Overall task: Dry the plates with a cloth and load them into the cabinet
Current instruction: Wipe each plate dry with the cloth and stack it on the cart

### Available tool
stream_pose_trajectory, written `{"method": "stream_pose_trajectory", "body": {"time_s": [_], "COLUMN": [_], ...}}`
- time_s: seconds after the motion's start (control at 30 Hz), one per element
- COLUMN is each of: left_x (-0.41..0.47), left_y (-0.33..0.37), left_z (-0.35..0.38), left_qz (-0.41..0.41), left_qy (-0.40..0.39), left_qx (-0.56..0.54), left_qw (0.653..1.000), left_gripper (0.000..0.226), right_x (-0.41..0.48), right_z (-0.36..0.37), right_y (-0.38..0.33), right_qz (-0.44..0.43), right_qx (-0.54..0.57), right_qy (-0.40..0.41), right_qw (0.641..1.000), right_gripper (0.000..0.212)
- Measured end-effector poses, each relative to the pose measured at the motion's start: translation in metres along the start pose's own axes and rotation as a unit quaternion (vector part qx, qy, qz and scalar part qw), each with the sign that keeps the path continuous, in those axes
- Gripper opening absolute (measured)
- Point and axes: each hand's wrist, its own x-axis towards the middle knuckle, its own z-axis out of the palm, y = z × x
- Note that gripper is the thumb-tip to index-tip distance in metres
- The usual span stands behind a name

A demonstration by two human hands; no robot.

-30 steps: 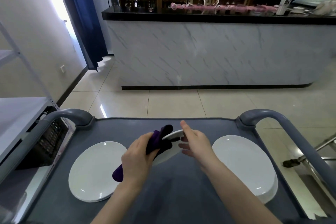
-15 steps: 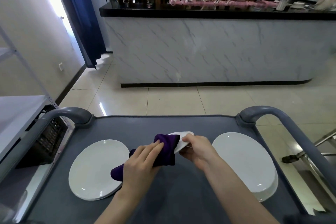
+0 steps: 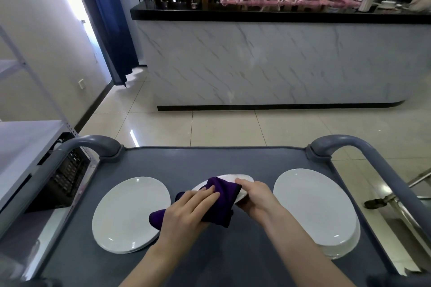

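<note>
A white oval plate (image 3: 242,179) is held tilted above the middle of the grey cart top (image 3: 221,161). My right hand (image 3: 256,196) grips its right rim. My left hand (image 3: 189,209) presses a purple cloth (image 3: 221,196) flat against the plate's face, covering most of it. One white plate (image 3: 130,212) lies on the cart at the left. A stack of white plates (image 3: 314,207) lies at the right.
Grey curved cart handles (image 3: 93,144) rise at both far corners. A white metal shelf rack (image 3: 23,142) stands close on the left. A marble-fronted bar counter (image 3: 268,60) crosses the room ahead over tiled floor. A chair base (image 3: 382,200) sits at the right.
The plate has tipped from nearly edge-on to flatter, and my left hand has slid the cloth across its face. My right hand has closed round the rim.
</note>
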Motion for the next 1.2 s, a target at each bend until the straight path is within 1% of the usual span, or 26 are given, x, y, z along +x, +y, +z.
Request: {"method": "stream_pose_trajectory", "body": {"time_s": [0.07, 0.2, 0.23, 0.27, 0.33, 0.4, 0.47, 0.5, 0.57, 0.6, 0.63, 0.7, 0.8, 0.87, 0.97, 1.03, 1.1, 1.13, 1.2], "left_x": [0.000, -0.005, -0.007, -0.009, -0.011, -0.010, -0.006, -0.004, 0.002, 0.004, 0.007, 0.015, 0.033, 0.041, 0.040, 0.029, 0.018, 0.016, 0.024], "left_y": [-0.003, -0.008, -0.009, -0.009, -0.009, -0.006, -0.004, -0.004, -0.007, -0.010, -0.013, -0.015, -0.006, 0.004, 0.020, 0.034, 0.046, 0.049, 0.049], "left_z": [-0.001, -0.004, -0.003, -0.002, -0.002, -0.004, -0.008, -0.012, -0.018, -0.019, -0.020, -0.021, -0.018, -0.009, 0.004, 0.008, 0.009, 0.010, 0.015], "left_qz": [-0.006, 0.015, 0.009, -0.006, -0.052, -0.092, -0.134, -0.181, -0.301, -0.347, -0.372, -0.401, -0.393, -0.368, -0.339, -0.289, -0.251, -0.239, -0.220], "left_qy": [-0.019, -0.030, -0.031, -0.032, -0.032, -0.037, -0.048, -0.047, -0.017, 0.007, 0.031, 0.053, 0.033, -0.005, -0.028, -0.041, -0.067, -0.072, -0.061], "left_qx": [-0.017, -0.027, -0.032, -0.038, -0.059, -0.080, -0.100, -0.116, -0.160, -0.169, -0.163, -0.156, -0.169, -0.172, -0.174, -0.186, -0.199, -0.195, -0.187], "left_qw": [1.000, 0.999, 0.999, 0.999, 0.996, 0.992, 0.985, 0.975, 0.940, 0.923, 0.913, 0.901, 0.903, 0.914, 0.924, 0.938, 0.945, 0.949, 0.955], "left_gripper": [0.051, 0.038, 0.039, 0.045, 0.062, 0.066, 0.065, 0.062, 0.050, 0.046, 0.046, 0.046, 0.041, 0.047, 0.058, 0.067, 0.078, 0.079, 0.073], "right_x": [0.002, 0.003, 0.003, 0.003, 0.002, 0.001, 0.000, 0.000, -0.002, -0.003, -0.004, -0.006, -0.011, -0.015, -0.017, -0.017, -0.017, -0.018, -0.020], "right_z": [-0.003, -0.007, -0.008, -0.009, -0.010, -0.012, -0.016, -0.018, -0.024, -0.027, -0.030, -0.034, -0.033, -0.028, -0.021, -0.020, -0.021, -0.022, -0.024], "right_y": [-0.003, -0.004, -0.002, -0.001, 0.001, 0.001, -0.001, -0.002, -0.004, -0.005, -0.006, -0.006, 0.001, 0.007, 0.004, -0.005, -0.014, -0.017, -0.018], "right_qz": [-0.004, -0.004, -0.007, -0.014, -0.031, -0.045, -0.057, -0.064, -0.086, -0.099, -0.108, -0.116, -0.129, -0.149, -0.178, -0.199, -0.212, -0.213, -0.210], "right_qx": [0.002, 0.028, 0.036, 0.039, 0.035, 0.030, 0.022, 0.021, 0.016, 0.005, -0.005, -0.016, -0.025, -0.041, -0.029, -0.007, 0.011, 0.018, 0.016], "right_qy": [-0.005, -0.022, -0.026, -0.033, -0.049, -0.061, -0.077, -0.087, -0.101, -0.105, -0.109, -0.123, -0.154, -0.166, -0.154, -0.137, -0.132, -0.136, -0.158], "right_qw": [1.000, 0.999, 0.999, 0.999, 0.998, 0.997, 0.995, 0.994, 0.991, 0.990, 0.988, 0.985, 0.979, 0.974, 0.972, 0.970, 0.968, 0.967, 0.965], "right_gripper": [0.037, 0.036, 0.035, 0.035, 0.033, 0.030, 0.029, 0.028, 0.027, 0.028, 0.029, 0.032, 0.033, 0.032, 0.030, 0.033, 0.030, 0.027, 0.029]}}
